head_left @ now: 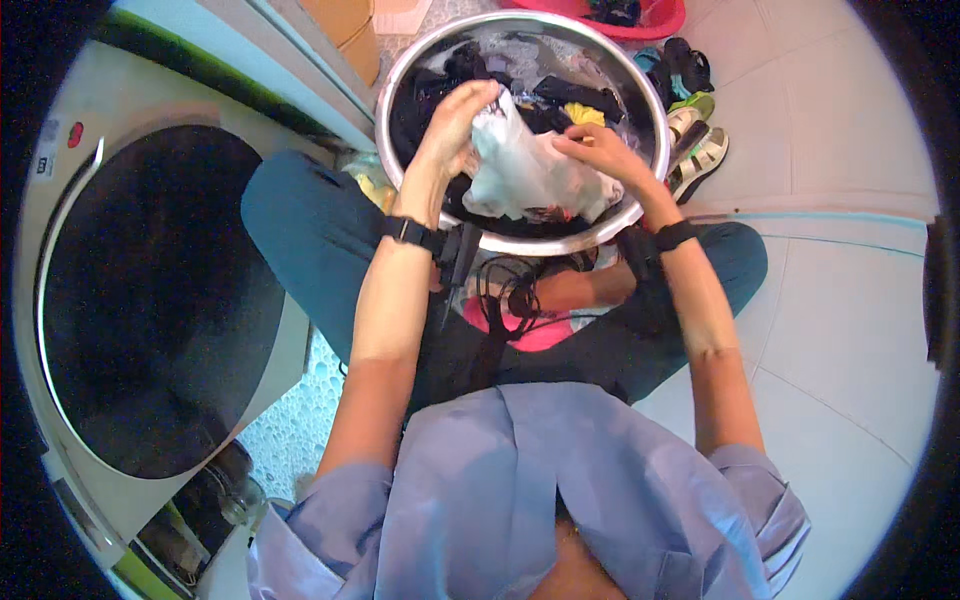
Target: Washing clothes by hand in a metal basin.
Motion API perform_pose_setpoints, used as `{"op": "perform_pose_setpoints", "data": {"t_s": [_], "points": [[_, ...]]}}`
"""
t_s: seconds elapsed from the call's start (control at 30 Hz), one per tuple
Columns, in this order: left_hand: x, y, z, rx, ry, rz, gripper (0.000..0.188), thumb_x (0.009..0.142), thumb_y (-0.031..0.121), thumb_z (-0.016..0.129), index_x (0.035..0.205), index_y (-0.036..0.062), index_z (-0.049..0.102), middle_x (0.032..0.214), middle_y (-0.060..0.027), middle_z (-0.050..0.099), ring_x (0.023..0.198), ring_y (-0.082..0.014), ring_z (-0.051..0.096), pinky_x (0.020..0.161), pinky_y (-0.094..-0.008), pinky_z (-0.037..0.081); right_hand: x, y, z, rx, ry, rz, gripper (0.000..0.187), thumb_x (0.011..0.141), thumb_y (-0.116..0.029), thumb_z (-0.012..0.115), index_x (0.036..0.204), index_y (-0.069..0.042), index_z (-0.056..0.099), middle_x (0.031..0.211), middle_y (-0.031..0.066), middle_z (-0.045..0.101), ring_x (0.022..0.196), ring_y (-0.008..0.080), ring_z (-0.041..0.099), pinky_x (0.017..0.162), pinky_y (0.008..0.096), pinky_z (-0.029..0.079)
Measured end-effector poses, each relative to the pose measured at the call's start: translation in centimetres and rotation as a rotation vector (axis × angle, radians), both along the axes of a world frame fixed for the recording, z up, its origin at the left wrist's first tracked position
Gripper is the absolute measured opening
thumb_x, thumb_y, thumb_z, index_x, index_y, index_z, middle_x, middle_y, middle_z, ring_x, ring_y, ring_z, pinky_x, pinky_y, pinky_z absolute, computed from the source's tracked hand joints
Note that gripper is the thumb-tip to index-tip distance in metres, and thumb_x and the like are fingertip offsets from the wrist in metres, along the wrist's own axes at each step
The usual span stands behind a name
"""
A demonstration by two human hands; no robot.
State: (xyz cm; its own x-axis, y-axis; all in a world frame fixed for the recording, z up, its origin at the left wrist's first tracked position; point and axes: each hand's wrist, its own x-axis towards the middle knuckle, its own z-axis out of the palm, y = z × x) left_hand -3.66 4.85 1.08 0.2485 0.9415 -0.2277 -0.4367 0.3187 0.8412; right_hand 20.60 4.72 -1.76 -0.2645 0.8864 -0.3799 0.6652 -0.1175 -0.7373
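Note:
A wet white garment (525, 165) with some dark and red print is held up over a wide metal basin (655, 110). My left hand (455, 130) grips its upper left part, fingers closed round the cloth. With bent fingers, my right hand (608, 158) pinches the cloth on its right side. The garment's lower part hangs inside the basin near its front rim. Dark clothes (435, 90) lie in sudsy water in the basin, with a yellow piece of cloth (585, 114) among them.
Behind the basin stands a red tub (655, 22) with dark cloth in it. Sandals (705, 160) lie right of the basin. A front-loading washing machine (160, 300) is at my left. My bent knees flank the basin, and a pink seat (540, 335) shows between my legs.

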Motion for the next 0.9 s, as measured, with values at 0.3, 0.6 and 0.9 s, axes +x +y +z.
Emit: {"op": "perform_pose_setpoints", "data": {"t_s": [0.3, 0.6, 0.9], "points": [[-0.8, -0.9, 1.0, -0.154, -0.159, -0.052, 0.06, 0.087, 0.052, 0.047, 0.117, 0.0, 0.049, 0.105, -0.0162, 0.059, 0.092, -0.0226, 0.061, 0.081, -0.0368, 0.049, -5.6, -0.3, 2.6, -0.002, 0.605, -0.001, 0.035, 0.082, -0.027, 0.064, 0.104, -0.001, 0.058, 0.094, 0.0039, 0.061, 0.08, 0.009, 0.054, 0.074, 0.0241, 0.043], [-0.8, -1.4, 0.2, -0.064, -0.196, -0.053, 0.043, 0.083, 0.008, 0.061, 0.122, 0.0015, 0.046, 0.115, -0.0121, 0.056, 0.104, -0.0209, 0.056, 0.091, -0.0354, 0.045, -4.7, 0.2, 2.7, -0.126, 1.331, -0.4, 0.021, 0.084, -0.015, 0.057, 0.101, -0.002, 0.058, 0.096, 0.0066, 0.061, 0.09, 0.0158, 0.058, 0.083, 0.0299, 0.045], [0.0, -1.6, 2.2, 0.022, -0.287, -0.079, 0.044, 0.092, 0.027, 0.045, 0.129, 0.0029, 0.041, 0.115, -0.016, 0.055, 0.106, -0.0231, 0.054, 0.092, -0.0356, 0.043, -5.3, 0.4, 3.4, -0.52, 1.122, -0.358, 0.028, 0.085, -0.033, 0.06, 0.095, -0.006, 0.061, 0.094, 0.0019, 0.062, 0.084, 0.013, 0.059, 0.077, 0.0266, 0.048]]}}
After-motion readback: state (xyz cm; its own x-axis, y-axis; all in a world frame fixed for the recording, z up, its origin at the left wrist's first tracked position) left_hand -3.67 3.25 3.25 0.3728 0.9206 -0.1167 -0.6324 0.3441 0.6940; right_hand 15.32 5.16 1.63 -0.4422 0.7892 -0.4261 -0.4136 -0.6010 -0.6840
